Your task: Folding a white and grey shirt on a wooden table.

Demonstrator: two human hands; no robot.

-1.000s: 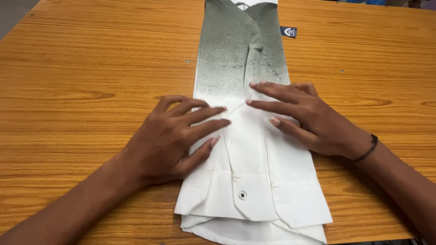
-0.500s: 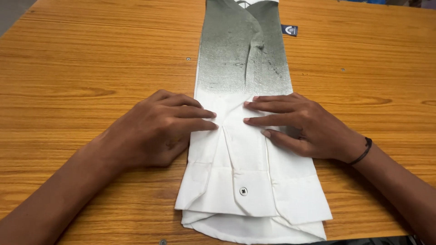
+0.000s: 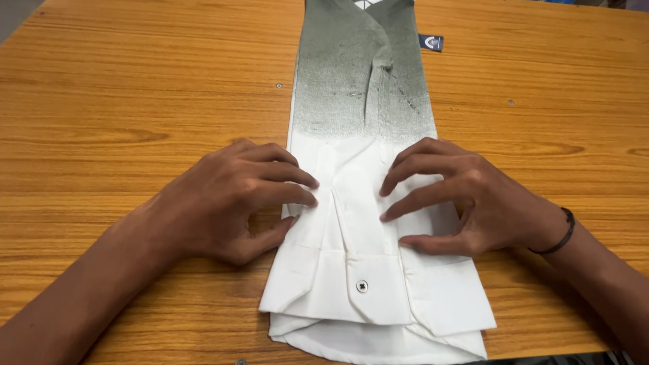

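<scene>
White cloth, a folded shirt, lies in a long narrow strip down the middle of the wooden table, with both hands of the person pressed on its lower part. The far half of the shirt is grey-green and fades into white near the hands, and the white end closest to the person shows a cuff with one small button. The left hand rests at the left edge of the strip, partly on the table and partly on the cloth; its fingers are stretched out almost flat and point to the right, and the fingertips touch the white fabric beside a fold line. It grasps nothing. The right hand is on the right side of the strip, more arched, with the fingers spread and bent so that only the tips press down on the cloth; the thumb lies low against the fabric near the cuff. This hand also is not closed around anything. A dark band sits on the right wrist. A small dark label lies on the table just beside the far right edge of the shirt.
</scene>
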